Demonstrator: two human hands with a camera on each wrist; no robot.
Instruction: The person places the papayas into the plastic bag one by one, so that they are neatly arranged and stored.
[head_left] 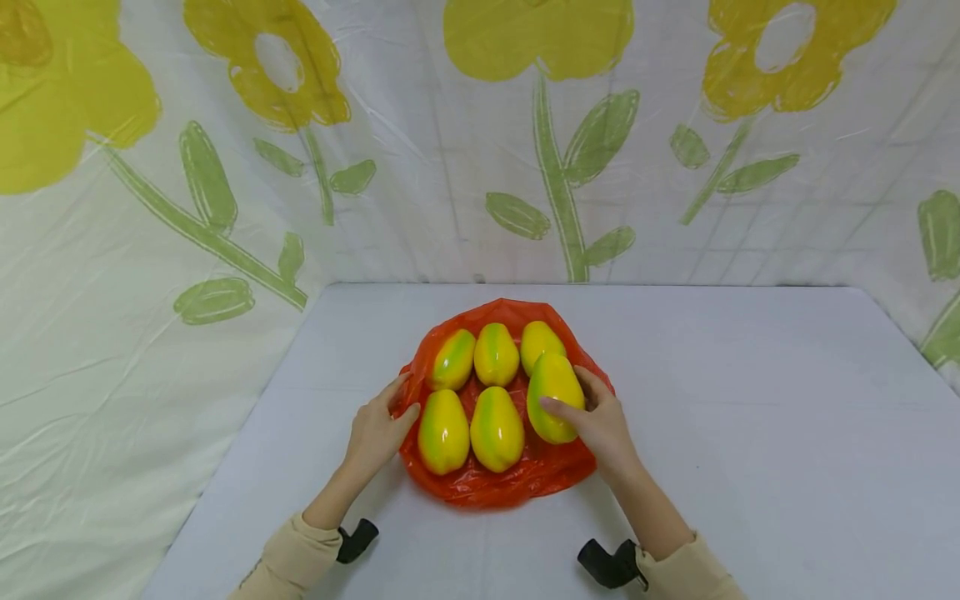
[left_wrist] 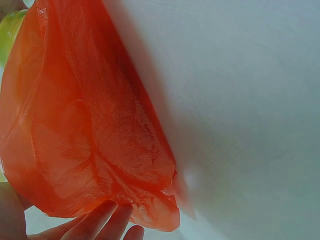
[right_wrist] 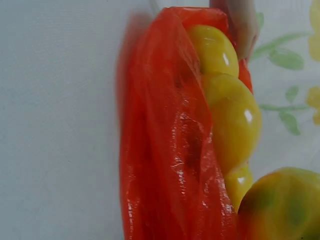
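Note:
A red plastic bag (head_left: 510,492) lies spread open on the table with several yellow-green papayas (head_left: 497,354) in it, roughly in two rows. My right hand (head_left: 602,421) grips one papaya (head_left: 555,392) at the bag's right side, the thumb across its front and the fingers behind it. That papaya (right_wrist: 282,205) looms at the lower right in the right wrist view and overlaps one behind it in the head view. At the opposite side, my left hand (head_left: 381,423) holds the bag's edge, thumb toward the fruit. Its fingers (left_wrist: 97,220) lie against the outer plastic (left_wrist: 90,150).
A white-covered table (head_left: 750,433) stretches out on both sides of the bag. Behind it hangs a pale sheet (head_left: 420,200) printed with yellow flowers. Dark wrist-camera mounts (head_left: 609,564) stick out at the cuffs of both beige sleeves (head_left: 288,554).

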